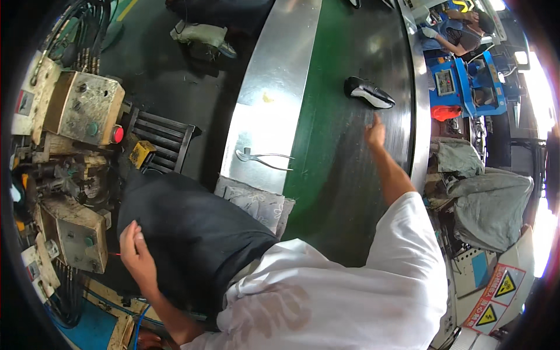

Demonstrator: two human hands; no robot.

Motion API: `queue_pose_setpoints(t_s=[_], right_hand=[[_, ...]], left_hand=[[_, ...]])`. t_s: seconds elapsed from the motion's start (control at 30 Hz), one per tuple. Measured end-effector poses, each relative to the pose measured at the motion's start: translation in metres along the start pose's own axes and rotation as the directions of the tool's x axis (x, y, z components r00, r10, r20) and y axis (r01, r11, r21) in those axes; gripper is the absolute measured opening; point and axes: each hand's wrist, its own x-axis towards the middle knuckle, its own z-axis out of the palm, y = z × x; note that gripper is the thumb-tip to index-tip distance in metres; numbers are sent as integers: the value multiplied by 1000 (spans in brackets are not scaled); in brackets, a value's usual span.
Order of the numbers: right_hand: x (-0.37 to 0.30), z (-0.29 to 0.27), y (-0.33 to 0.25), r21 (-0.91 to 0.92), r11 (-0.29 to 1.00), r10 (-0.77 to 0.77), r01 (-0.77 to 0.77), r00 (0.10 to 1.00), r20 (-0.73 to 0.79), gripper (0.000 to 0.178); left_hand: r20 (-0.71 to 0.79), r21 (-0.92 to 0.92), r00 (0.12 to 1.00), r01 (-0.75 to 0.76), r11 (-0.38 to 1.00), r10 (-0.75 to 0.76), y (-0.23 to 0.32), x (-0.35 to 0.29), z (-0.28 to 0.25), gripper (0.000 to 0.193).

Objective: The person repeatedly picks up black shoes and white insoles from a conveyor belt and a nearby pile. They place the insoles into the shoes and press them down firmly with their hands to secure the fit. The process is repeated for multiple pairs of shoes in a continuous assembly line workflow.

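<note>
A black shoe (370, 93) with a white patch along its near side lies on the dark green conveyor belt (326, 146). My right hand (375, 133) reaches over the belt just below the shoe, apart from it, fingers stretched toward it and nothing visible in them. Beside my dark-clad thigh hangs my left hand (137, 256), its fingers loosely bent with no object seen in it. On the metal ledge left of the belt rests a pair of metal pincers (262, 158), handles pointing right. A folded grey patterned cloth (256, 205) covers the ledge's near end.
Machine boxes with buttons (87, 108) stand at the left, by a black slatted rack (160, 140). Across the belt are a metal rail (419, 116), a blue machine (475, 87), a grey cover (493, 204) and a co-worker (464, 38). More shoes show at the belt's far end.
</note>
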Motion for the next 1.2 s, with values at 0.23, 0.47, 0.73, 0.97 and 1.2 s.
queue_pose_setpoints(t_s=[0.23, 0.47, 0.73, 0.97, 1.2], right_hand=[[151, -16, 41, -488, 871, 37, 56, 983, 179, 91], [177, 6, -10, -456, 858, -81, 237, 939, 335, 87], [32, 41, 34, 650, 731, -102, -208, 909, 405, 126], [-139, 7, -103, 713, 530, -43, -459, 825, 563, 101], [-270, -76, -332, 732, 663, -586, -156, 501, 637, 107]], left_hand=[[52, 186, 961, 258, 948, -271, -60, -32, -42, 29], [109, 374, 921, 311, 874, -374, -81, -77, -84, 30], [157, 195, 978, 104, 975, -135, -3, -2, -8, 25], [148, -279, 957, -203, 939, 250, 85, 60, 83, 30], [97, -499, 921, -283, 819, 377, 115, 118, 61, 56]])
